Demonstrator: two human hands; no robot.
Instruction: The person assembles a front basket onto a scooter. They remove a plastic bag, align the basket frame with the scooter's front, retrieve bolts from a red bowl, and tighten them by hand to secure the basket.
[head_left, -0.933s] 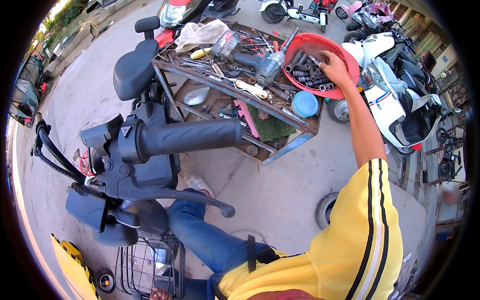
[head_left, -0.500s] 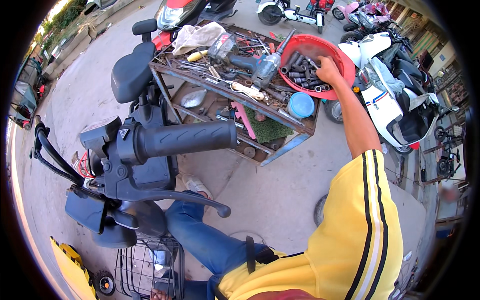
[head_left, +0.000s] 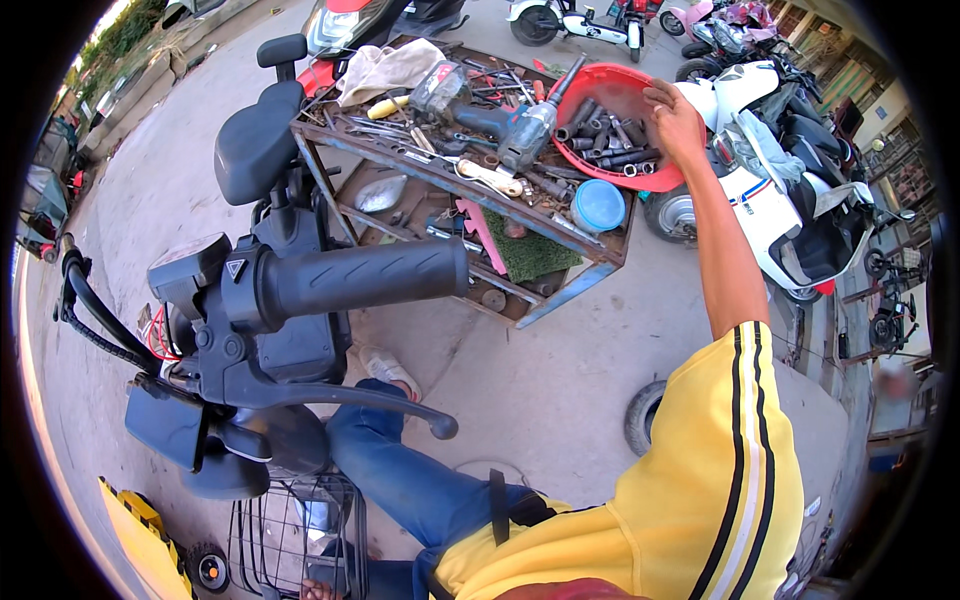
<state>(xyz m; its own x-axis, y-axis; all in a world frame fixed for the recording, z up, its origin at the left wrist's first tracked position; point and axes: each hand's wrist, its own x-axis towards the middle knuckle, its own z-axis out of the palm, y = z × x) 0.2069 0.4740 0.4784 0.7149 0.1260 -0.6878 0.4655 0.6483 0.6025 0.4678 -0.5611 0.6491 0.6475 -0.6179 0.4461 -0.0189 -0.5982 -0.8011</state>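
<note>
Sockets (head_left: 608,140), dark and mostly jumbled together, lie in a red bowl (head_left: 615,88) at the right end of a metal cart. At far left, a small wheel (head_left: 210,570) stands on the ground near a wire basket (head_left: 290,530). Just beside the basket, at the lower edge, the left hand (head_left: 320,591) shows only in part; I cannot tell whether it grips anything. Above are a black seat (head_left: 250,145) and a handlebar grip (head_left: 360,280), which juts in front of the cart (head_left: 570,293). On the cart's top, a pale cloth (head_left: 388,72) lies among loose tools, then an impact wrench (head_left: 525,140), its nose by the bowl's left rim. A green mat (head_left: 535,252) is on the shelf below. A blue-lidded tub (head_left: 600,206) sits just in front of the bowl. At the bowl's right side is the right hand (head_left: 678,122), fingers extended and close together; whether they pinch anything I cannot tell. Farther right stands a white scooter (head_left: 765,225).
</note>
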